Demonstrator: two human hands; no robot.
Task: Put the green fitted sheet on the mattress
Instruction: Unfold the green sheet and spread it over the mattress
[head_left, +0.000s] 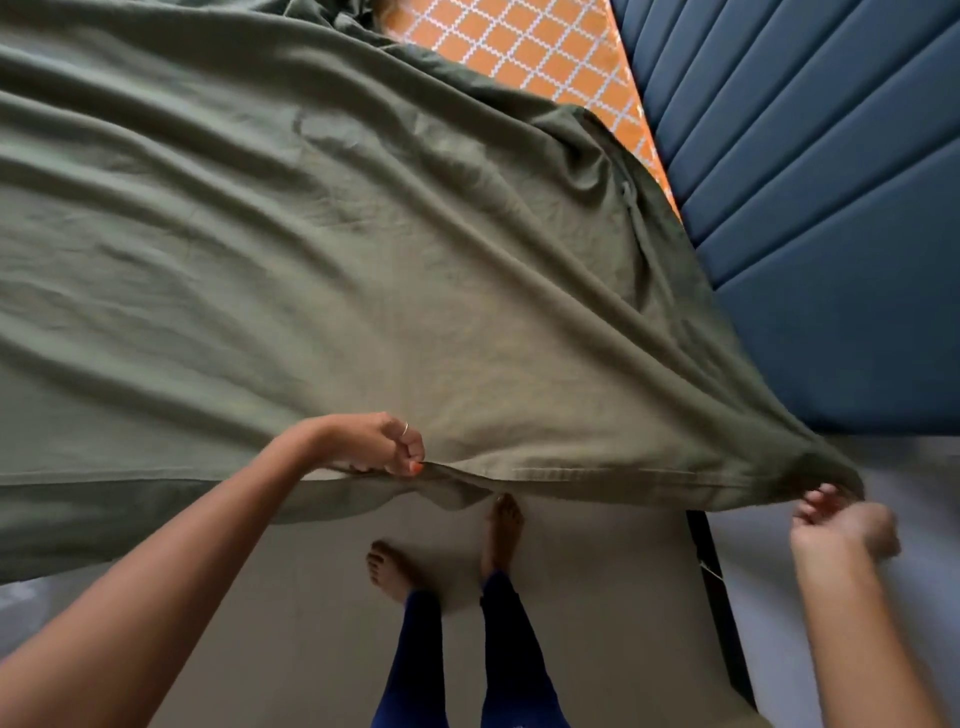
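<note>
Head view: left hand (387, 447) and right hand (836, 519), well apart, each pinch hem of wrinkled olive-green fitted sheet (311, 260) over orange lattice-patterned mattress (545, 52).

— Where is there room to pass?

— Below the sheet's (311, 234) near hem, the floor (291, 597) is bare out to the left; only two bare feet (498, 535) stand there, near the middle.

— And ahead?

— The sheet stretches across nearly everything in front, taut between the left hand (384, 447) and right hand (841, 525), so nothing reaches forward without meeting cloth.

— To the right?

— The blue headboard (810, 182) walls off that side. A strip of orange patterned mattress (540, 52) lies uncovered between it and the sheet's far edge. A dark upright edge (714, 587) stands just left of the right hand.
</note>
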